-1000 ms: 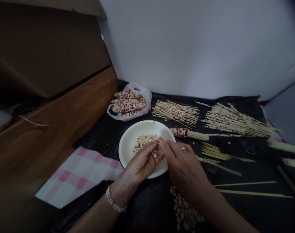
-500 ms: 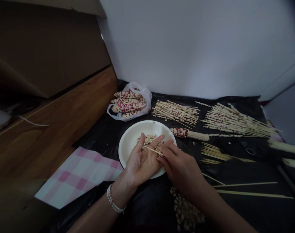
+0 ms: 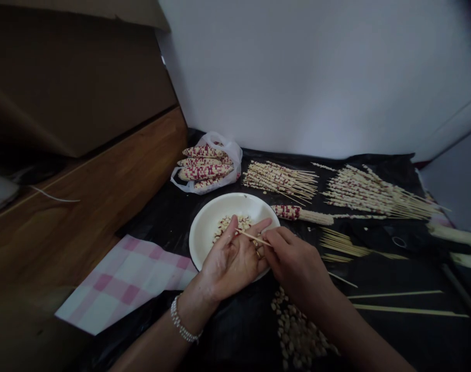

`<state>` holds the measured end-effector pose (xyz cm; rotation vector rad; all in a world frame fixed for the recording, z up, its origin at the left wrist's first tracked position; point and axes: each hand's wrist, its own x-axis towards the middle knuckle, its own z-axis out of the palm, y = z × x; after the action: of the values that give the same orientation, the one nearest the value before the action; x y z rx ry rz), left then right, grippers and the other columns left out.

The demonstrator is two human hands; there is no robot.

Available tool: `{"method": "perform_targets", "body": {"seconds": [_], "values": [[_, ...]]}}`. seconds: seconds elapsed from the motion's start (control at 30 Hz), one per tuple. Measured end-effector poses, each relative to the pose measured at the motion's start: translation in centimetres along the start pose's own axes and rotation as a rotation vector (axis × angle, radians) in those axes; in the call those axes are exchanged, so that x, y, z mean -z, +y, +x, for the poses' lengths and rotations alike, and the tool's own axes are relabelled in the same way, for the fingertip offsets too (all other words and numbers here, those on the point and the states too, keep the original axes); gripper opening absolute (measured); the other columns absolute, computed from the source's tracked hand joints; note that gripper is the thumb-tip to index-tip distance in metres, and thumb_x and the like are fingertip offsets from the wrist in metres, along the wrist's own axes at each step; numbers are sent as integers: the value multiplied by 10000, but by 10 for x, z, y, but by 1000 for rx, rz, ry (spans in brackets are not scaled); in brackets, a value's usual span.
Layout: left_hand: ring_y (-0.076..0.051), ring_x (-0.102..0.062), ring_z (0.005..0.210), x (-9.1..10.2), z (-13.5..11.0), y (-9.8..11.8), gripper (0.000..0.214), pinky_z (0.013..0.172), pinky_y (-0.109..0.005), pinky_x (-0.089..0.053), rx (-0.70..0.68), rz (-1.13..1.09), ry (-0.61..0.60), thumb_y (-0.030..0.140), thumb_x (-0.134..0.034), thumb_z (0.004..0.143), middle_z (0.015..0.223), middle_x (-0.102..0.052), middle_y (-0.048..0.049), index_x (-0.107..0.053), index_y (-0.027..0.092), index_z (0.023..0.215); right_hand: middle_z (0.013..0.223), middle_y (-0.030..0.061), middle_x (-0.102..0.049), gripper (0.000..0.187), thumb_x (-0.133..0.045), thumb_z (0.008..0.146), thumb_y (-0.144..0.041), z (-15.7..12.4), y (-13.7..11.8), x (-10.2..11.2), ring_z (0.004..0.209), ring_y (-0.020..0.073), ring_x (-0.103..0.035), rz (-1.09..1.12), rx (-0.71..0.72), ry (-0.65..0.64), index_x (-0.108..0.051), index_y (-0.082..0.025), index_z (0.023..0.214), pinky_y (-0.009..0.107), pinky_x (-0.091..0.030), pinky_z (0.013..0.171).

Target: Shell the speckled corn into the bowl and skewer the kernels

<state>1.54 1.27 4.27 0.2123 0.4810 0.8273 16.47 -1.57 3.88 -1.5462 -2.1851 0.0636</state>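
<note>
My left hand [image 3: 235, 261] lies palm up over the near side of a white bowl [image 3: 197, 230], its thumb raised and its fingers stretched out. My right hand [image 3: 295, 258] pinches a thin wooden skewer [image 3: 250, 236]. The skewer's tip points left across my left palm, near the thumb. Two-coloured corn kernels [image 3: 223, 225] lie in the bowl behind my thumb. Whether small kernels rest in the curl of my left fingers, I cannot make out. More loose kernels [image 3: 297, 328] are spread below my right wrist.
Behind the bowl sit corn cobs [image 3: 204, 170] in a plastic bag [image 3: 235, 155] and bundles of kernel-threaded skewers [image 3: 278, 178]. A partly stripped cob [image 3: 315, 216] and bare skewers [image 3: 342, 243] lie right. A pink checked cloth [image 3: 123, 284] is at left.
My right hand has drawn slightly right and down, away from my left fingers, with the skewer. The left thumb has shifted a little right.
</note>
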Motion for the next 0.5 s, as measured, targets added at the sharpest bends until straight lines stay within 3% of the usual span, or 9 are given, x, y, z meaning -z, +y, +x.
{"method": "perform_targets", "body": {"seconds": [0.1,0.2,0.27,0.4,0.5], "values": [[-238,-591,1102,4,3,-1,419,986,-363,-411,101,23,-120,423,-504,910,1087,-671,-146,-638,88,1123,794,33,-608,181,-432,928,-205,0,2,1,697,140,-574,49,-1,94,-601,-169,871,237,-381,591],[-184,-622,1049,10,6,-6,193,1009,-307,-400,26,113,-67,124,-595,850,1034,-695,-110,-678,86,1020,808,34,-619,201,-426,942,-226,1,2,2,733,148,-594,102,-15,130,-621,-180,932,242,-413,629],[-157,-642,1002,14,7,-9,194,997,-275,-413,-8,157,-17,26,-617,802,1001,-706,-93,-694,89,970,829,40,-631,218,-416,949,-224,0,0,2,762,153,-607,113,-26,121,-629,-188,975,243,-423,639],[-129,-662,923,17,7,-14,198,909,-214,-471,-56,191,55,41,-679,766,971,-713,-87,-705,89,957,844,48,-634,262,-378,949,-187,0,-6,5,780,155,-616,56,-17,87,-629,-187,1025,241,-418,627],[-113,-668,848,16,8,-14,184,811,-178,-509,-102,177,110,12,-700,726,933,-713,-78,-711,86,893,854,41,-630,264,-391,956,-262,0,-11,11,762,160,-613,49,0,115,-614,-184,1072,253,-416,609]]}}
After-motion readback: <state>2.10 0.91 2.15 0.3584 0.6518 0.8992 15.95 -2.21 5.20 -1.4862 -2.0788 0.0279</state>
